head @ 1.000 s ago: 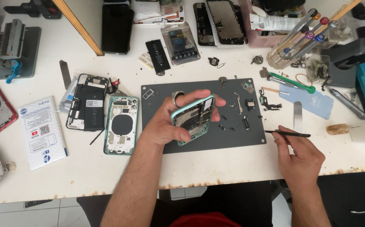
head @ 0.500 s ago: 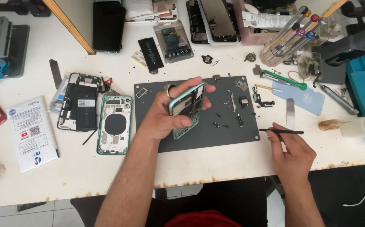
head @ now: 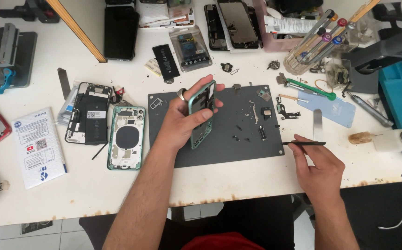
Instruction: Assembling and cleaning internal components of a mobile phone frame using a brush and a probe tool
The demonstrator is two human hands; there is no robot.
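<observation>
Left hand (head: pixel 182 122) grips a green-framed phone housing (head: pixel 202 113), turned on edge and tilted, lifted above the dark grey rubbery work mat (head: pixel 182 155). Fingers wrap the far long side, thumb on the near side; a ring sits on one finger. Housing hangs over the mat's left half, roughly frame centre. Its inside face shows dark components, detail too small to read.

Right hand (head: pixel 319 169) at 4 o'clock from the housing, pinching a thin black rod-like tool (head: pixel 305 143) between thumb and fingertips. The tool lies level, its tip pointing toward 9 o'clock at the mat's right edge. Hand rests on the white bench (head: pixel 256 178) just off the mat.

Small screws and tiny metal brackets (head: pixel 254 113) are scattered on the mat's right half, well apart from both hands.

At 9 o'clock from the mat: a green back shell (head: pixel 126 138) lying flat, round black coil in its middle, rounded corners. Just beside it at 9 o'clock, an opened black phone body (head: pixel 88 120) with a labelled battery. Further toward 9 o'clock, a flat white printed pouch (head: pixel 38 148).

At 12 o'clock: a loose black rectangular battery (head: pixel 166 61), a clear glossy bagged part (head: pixel 191 48), and a dark glass screen (head: pixel 121 31). At 2 o'clock: a clear holder of metal screwdrivers with coloured caps (head: pixel 321 39) and a green-handled tool (head: pixel 310 89). Pale blue flat plastic card (head: pixel 335 111) at 3 o'clock of the mat.
</observation>
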